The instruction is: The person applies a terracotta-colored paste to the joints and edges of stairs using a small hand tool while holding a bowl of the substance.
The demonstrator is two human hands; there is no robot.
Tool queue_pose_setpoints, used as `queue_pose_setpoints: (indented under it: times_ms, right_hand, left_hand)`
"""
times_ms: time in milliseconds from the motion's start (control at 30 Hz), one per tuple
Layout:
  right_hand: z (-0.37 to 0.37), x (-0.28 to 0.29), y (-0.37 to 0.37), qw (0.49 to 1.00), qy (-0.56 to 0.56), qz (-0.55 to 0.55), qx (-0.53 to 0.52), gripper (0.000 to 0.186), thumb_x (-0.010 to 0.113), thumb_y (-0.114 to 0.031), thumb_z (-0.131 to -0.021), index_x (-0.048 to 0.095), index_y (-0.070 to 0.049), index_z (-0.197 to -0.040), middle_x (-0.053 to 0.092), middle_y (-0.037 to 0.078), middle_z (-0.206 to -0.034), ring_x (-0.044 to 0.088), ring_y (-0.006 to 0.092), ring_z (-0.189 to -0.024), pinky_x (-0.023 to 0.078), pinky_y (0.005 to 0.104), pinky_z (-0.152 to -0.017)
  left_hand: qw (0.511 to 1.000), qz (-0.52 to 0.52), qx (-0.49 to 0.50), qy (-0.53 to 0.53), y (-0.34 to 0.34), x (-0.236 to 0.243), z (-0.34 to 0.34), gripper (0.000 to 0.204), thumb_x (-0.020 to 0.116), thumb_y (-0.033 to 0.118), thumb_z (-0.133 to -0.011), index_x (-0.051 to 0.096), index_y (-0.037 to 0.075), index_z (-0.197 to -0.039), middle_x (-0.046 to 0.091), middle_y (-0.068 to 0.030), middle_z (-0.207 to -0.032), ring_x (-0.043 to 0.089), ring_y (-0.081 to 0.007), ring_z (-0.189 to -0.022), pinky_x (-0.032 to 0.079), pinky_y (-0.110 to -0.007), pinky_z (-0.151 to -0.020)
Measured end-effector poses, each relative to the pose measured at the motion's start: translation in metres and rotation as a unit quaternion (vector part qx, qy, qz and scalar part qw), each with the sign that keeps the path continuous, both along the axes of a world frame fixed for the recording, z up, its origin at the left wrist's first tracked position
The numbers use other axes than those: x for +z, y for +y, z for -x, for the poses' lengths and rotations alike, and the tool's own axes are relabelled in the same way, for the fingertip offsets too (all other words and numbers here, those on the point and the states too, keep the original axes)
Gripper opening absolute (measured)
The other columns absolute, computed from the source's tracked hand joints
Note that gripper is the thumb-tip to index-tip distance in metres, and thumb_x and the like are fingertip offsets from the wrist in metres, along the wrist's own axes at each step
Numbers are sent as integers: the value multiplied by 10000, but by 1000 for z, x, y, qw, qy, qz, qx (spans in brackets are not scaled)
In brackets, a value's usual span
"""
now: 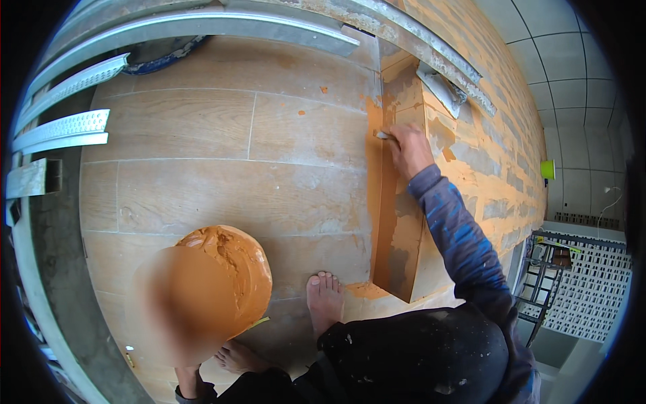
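Note:
My right hand [409, 148] is closed around a small pale-ended tool [383, 135], most of it hidden by the fingers. It works at the inner corner where the tiled floor [188, 188] meets a low boxed ledge [402, 222]. An orange coat [375, 175] runs along that corner and up part of the ledge. At the lower left a round tub [264, 266] holds thick orange paste [225, 246]. My left hand [191, 377] is beside the tub; a blur covers its fingers, so its grip cannot be made out.
Metal channels [282, 27] and a long rail [431, 40] lie across the far side, with perforated strips [74, 133] at the left. A smeared pale plate [441, 91] rests on the ledge. My bare foot [324, 303] stands near the corner. A ladder [538, 283] stands at the right.

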State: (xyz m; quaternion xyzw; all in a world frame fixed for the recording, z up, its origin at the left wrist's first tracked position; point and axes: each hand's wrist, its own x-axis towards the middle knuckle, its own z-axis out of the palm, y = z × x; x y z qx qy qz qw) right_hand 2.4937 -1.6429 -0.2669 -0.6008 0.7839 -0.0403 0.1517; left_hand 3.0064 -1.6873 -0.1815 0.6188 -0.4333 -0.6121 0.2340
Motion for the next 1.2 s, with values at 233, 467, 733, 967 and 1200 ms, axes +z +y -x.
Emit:
queue_pose_setpoints:
  times_ms: [233,467,733,967,1200]
  right_hand:
    - [91,-88,-52,912,225,-178,293,182,583,-155,-884,758,-132,-842,725,87,-900,624,297,-1084,524,413,-908]
    - [57,-86,-27,873,171,-293,349,179,576,-151,-907,753,-125,-891,728,132,-923,642,340,-1072,532,430,-892]
    - [84,-54,-115,952,209,-176,140,224,558,-44,-907,644,-81,-1111,730,208,-984,645,418,-1098,538,486,-883]
    - [108,-116,-84,882,318,-223,268,231,504,-156,-972,650,-120,-1148,751,131,-971,632,300,-1184,533,476,-907]
    - [26,-60,-14,911,131,-316,228,242,501,-106,-969,636,-91,-1169,733,184,-962,674,384,-1048,574,478,-879]
  left_hand:
    - [1000,-9,-19,2,0,8,8,1099,541,677,-895,114,17,-1662,427,-225,-1561,447,-323,-1426,322,-463,-1202]
    - [998,-16,29,-56,0,5,-1,1087,526,677,-902,105,27,-1664,429,-227,-1556,444,-328,-1431,332,-470,-1201]
    - [997,-4,77,-32,7,-9,-9,1049,473,662,-925,112,2,-1657,434,-227,-1550,446,-327,-1427,329,-462,-1201]
    - [998,-24,40,-48,3,-15,-1,1036,465,651,-923,124,4,-1657,422,-227,-1556,449,-330,-1421,325,-467,-1202]
    - [998,-20,46,-41,0,-8,0,1080,485,687,-909,104,12,-1661,460,-223,-1528,460,-330,-1412,334,-470,-1197]
